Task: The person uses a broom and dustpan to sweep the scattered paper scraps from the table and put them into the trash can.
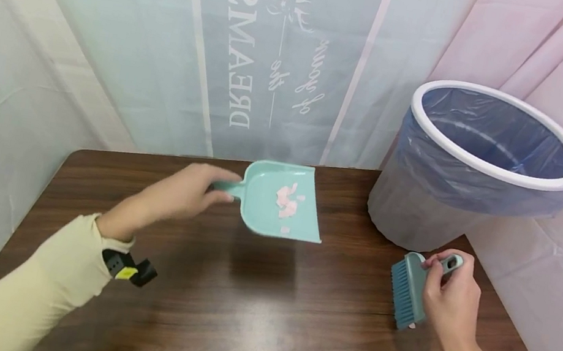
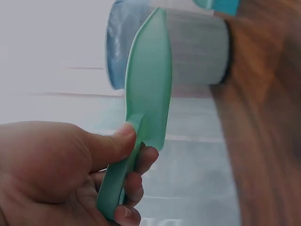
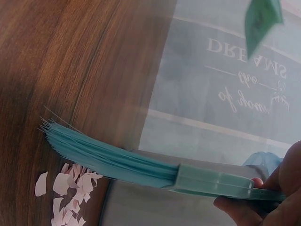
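My left hand (image 1: 184,191) grips the handle of a mint-green dustpan (image 1: 259,200). The pan is held above the wooden table, its shadow falling below it, and its flat edge points right. Pale pink paper scraps (image 1: 285,202) lie in the pan. In the left wrist view the dustpan (image 2: 150,70) shows side-on, thumb on top of the handle. My right hand (image 1: 453,300) holds a small teal hand brush (image 1: 413,284) by its handle, bristles to the left. More pink scraps (image 3: 77,188) lie on the table beside the bristles; from the head view the brush mostly hides them.
A grey waste bin (image 1: 413,207) with a white rim and blue liner stands at the table's back right, just behind the brush. Fabric curtains (image 1: 287,77) with mirrored lettering hang along the back edge of the dark wooden table (image 1: 255,332).
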Motion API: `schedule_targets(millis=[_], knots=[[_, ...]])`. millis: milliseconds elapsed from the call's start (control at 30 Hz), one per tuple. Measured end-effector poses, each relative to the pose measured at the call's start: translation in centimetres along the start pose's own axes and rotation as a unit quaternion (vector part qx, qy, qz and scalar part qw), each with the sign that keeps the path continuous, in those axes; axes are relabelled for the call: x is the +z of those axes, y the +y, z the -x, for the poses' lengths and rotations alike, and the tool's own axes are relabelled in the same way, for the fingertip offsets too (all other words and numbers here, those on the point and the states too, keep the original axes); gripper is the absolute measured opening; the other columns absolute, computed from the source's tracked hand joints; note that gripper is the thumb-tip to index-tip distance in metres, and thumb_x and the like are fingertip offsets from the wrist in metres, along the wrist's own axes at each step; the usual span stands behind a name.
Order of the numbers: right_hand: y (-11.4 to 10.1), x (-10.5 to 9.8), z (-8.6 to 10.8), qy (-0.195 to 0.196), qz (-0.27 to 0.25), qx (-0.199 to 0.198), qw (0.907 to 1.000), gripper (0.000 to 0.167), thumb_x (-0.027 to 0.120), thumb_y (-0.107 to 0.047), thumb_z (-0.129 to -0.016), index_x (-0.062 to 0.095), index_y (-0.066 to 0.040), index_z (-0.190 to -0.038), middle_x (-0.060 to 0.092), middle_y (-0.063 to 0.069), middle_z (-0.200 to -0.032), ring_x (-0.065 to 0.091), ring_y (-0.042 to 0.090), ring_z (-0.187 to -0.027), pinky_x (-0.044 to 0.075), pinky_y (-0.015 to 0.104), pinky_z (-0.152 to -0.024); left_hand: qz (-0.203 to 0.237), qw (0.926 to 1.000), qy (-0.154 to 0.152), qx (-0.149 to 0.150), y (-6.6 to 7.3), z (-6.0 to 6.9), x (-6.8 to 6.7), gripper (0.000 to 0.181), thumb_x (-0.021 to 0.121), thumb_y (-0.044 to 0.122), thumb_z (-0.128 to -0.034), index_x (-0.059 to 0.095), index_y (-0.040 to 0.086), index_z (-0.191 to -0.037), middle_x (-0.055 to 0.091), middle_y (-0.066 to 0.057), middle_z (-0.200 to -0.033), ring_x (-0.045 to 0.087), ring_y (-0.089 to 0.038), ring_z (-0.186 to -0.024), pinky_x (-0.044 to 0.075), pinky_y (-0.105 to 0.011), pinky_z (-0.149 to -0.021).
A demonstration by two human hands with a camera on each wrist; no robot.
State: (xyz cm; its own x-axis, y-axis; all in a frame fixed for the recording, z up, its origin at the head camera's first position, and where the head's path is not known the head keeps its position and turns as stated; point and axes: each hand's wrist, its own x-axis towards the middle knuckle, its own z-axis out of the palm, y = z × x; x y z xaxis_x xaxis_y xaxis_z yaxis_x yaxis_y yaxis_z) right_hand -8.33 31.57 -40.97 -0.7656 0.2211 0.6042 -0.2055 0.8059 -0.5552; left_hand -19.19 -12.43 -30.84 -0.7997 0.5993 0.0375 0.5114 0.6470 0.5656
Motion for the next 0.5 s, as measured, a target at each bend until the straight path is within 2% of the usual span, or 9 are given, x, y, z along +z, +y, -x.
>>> schedule_targets(millis=[133,267,400,500], knots=[[0.0,0.0,0.0,-0.001,-0.001,-0.002,1.0000,0.013,0.052,0.006,-0.098,0.051,0.006,-0.111,0.069,0.013,-0.087,0.041,-0.008,-0.055,0.032,0.013,-0.047,0.001,0.9997,-0.022,-0.008,1.8,-2.0,-3.5,0.037,0.064,0.014,-0.1018,0.062,0.001,-0.136,0.067,-0.016,-0.129,0.063,-0.031,-0.119,0.049,-0.050,-0.104],[0.1,0.0,0.0,0.003,-0.001,-0.007,1.0000,0.014,0.052,0.007,-0.097,0.051,0.007,-0.111,0.069,0.014,-0.087,0.042,-0.011,-0.059,0.033,0.012,-0.049,-0.025,0.9995,-0.019,-0.004,3.8,-4.0,-6.8,0.038,0.063,0.014,-0.1021,0.061,0.000,-0.137,0.063,-0.018,-0.136,0.056,-0.034,-0.128,0.042,-0.052,-0.110],[0.1,0.0,0.0,0.008,0.001,-0.008,0.9999,0.013,0.053,0.007,-0.097,0.051,0.007,-0.110,0.069,0.014,-0.087,0.043,-0.014,-0.060,0.033,0.011,-0.049,-0.053,0.9982,-0.027,-0.009,6.1,-5.6,-9.5,0.042,0.061,0.017,-0.1036,0.057,0.001,-0.142,0.058,-0.017,-0.143,0.050,-0.032,-0.136,0.038,-0.050,-0.114],[0.1,0.0,0.0,0.008,0.004,-0.006,0.9999,0.013,0.053,0.007,-0.097,0.052,0.006,-0.110,0.069,0.014,-0.086,0.043,-0.015,-0.061,0.034,0.011,-0.049,-0.067,0.9966,-0.040,-0.025,8.0,-6.6,-11.0,0.045,0.060,0.022,-0.1049,0.054,0.006,-0.147,0.053,-0.014,-0.149,0.048,-0.029,-0.138,0.037,-0.048,-0.115]])
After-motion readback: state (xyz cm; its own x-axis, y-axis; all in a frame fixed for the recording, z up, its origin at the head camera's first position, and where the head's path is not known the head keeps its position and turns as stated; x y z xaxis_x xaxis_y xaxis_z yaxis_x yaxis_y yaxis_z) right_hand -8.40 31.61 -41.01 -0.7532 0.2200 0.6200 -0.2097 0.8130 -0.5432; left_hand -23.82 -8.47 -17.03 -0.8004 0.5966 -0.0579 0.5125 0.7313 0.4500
